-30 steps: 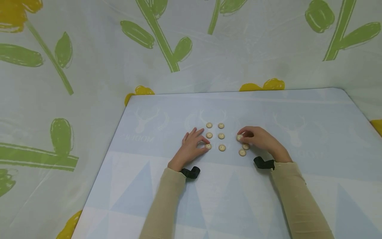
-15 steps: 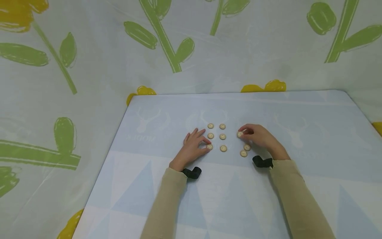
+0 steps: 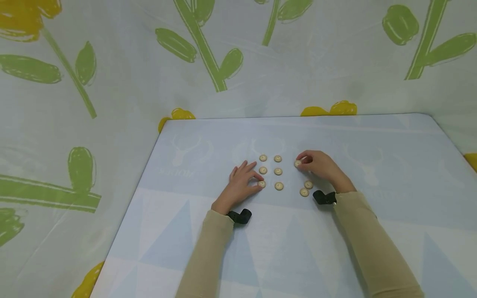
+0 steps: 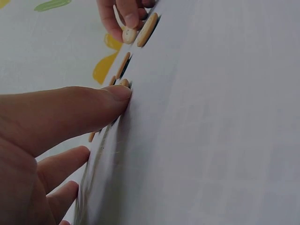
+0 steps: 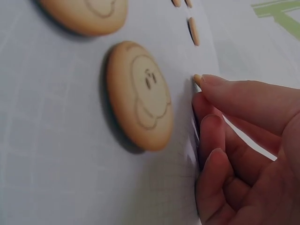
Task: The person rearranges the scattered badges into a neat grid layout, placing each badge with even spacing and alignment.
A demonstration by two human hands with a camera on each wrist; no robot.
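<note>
Now your right hand (image 3: 322, 166), pinching a disc (image 3: 297, 164), draws it farther up from the spare pair (image 3: 304, 192), so it's nearly level with the top row (image 3: 277, 158), just to its right, while your left hand (image 3: 240, 183) keeps pinching the bottom-left disc (image 3: 262, 184).

Backdrop (image 3: 298, 78) is off-white, runs behind the bench (image 3: 428, 165) and shows past its left and right edges; wall or hung sheet, can't tell. Printed with big green stems (image 3: 203, 49) and leaves (image 3: 176, 44), a yellow flower (image 3: 22, 20) top left, yellow patches (image 3: 343, 108) just past the far edge. Bench top: pale blue and white, blue triangles (image 3: 175, 236) on the near part, blue-grey band (image 3: 410, 198) farther back with faint deer heads (image 3: 180, 157) and lettering too faint to read. Faint grid (image 4: 225, 117) in wrist views. Light soft, flat, slightly dim.
</note>
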